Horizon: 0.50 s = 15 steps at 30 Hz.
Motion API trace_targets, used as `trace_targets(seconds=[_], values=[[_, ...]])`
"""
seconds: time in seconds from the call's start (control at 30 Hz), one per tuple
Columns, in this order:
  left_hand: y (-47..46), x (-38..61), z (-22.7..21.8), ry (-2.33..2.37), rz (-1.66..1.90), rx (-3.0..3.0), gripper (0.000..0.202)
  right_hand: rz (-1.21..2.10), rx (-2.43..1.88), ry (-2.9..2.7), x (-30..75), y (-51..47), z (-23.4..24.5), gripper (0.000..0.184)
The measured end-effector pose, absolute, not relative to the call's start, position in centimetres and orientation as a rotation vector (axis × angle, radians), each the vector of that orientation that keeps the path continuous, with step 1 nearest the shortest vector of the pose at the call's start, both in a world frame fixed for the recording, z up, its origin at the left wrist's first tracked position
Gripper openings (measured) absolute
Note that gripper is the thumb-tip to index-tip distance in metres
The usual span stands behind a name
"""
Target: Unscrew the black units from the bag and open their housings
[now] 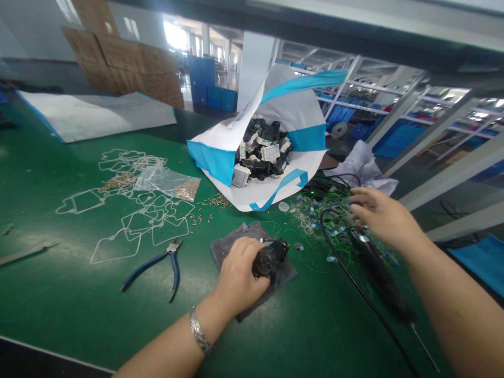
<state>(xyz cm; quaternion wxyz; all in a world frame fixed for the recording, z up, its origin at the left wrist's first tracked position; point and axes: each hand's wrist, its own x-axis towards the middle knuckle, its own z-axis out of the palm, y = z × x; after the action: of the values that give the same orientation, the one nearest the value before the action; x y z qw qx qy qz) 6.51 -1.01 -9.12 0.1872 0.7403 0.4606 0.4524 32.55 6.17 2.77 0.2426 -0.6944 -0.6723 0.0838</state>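
Note:
My left hand [241, 275] is wrapped around a small black plastic device [271, 257] and holds it over a dark grey cloth [255, 233]. My right hand [374, 214] is at the right, fingers loosely bent and apart, with nothing visible in them. Just below it is a black electric screwdriver [381, 278], its long bit toward the near right and its cord [346, 273] looping leftward. A tangle of green wires with small blue and clear pieces [338, 215] spreads beneath and beside that hand.
A white-and-blue bag [212, 157] full of black and white devices [262, 152] stands behind the cloth. Blue-handled pliers [173, 262], white gasket-like loops [134, 223], a plastic bag of screws [187, 188] and loose screws [218, 199] lie leftward. Metal frame bars slant at right.

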Motion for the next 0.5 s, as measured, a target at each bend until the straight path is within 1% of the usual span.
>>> trace_targets(seconds=[0.07, 0.1, 0.13, 0.17, 0.2, 0.23, 0.3, 0.33, 0.4, 0.47, 0.5], values=[[-0.4, 6.1, -9.0, 1.385, 1.297, 1.901, 0.034, -0.260, -2.092, -1.946, 32.7, 5.5, 3.5, 0.049], [-0.1, 5.9, -9.0, 1.430, 1.286, 1.779, 0.033, -0.400, -2.108, -1.998, 32.2, 4.7, 3.5, 0.051], [0.2, 5.7, -9.1, 1.455, 1.267, 1.649, 0.034, -0.423, -2.072, -2.059, 31.5, 3.7, 3.2, 0.050], [0.4, 5.6, -9.1, 1.448, 1.256, 1.525, 0.035, -0.316, -2.004, -2.138, 30.6, 2.5, 2.5, 0.045], [0.6, 5.5, -9.2, 1.406, 1.260, 1.412, 0.036, -0.128, -1.929, -2.203, 29.6, 1.3, 1.6, 0.037], [0.7, 5.5, -9.2, 1.336, 1.277, 1.312, 0.037, 0.118, -1.880, -2.254, 28.5, 0.1, 0.5, 0.031], [0.7, 5.7, -9.2, 1.155, 1.333, 1.134, 0.038, 0.620, -1.794, -2.275, 26.7, -1.7, -2.0, 0.029], [0.6, 6.0, -9.2, 1.072, 1.358, 1.058, 0.039, 0.781, -1.757, -2.209, 25.9, -2.2, -3.2, 0.033], [0.4, 6.6, -9.1, 0.949, 1.380, 0.944, 0.040, 1.035, -1.625, -1.951, 24.6, -2.2, -5.3, 0.054], [0.1, 7.2, -9.1, 0.883, 1.369, 0.892, 0.040, 1.327, -1.363, -1.661, 23.6, -1.3, -6.5, 0.071], [0.1, 7.2, -9.2, 0.877, 1.362, 0.893, 0.040, 1.465, -1.217, -1.532, 23.3, -0.8, -6.8, 0.074]])
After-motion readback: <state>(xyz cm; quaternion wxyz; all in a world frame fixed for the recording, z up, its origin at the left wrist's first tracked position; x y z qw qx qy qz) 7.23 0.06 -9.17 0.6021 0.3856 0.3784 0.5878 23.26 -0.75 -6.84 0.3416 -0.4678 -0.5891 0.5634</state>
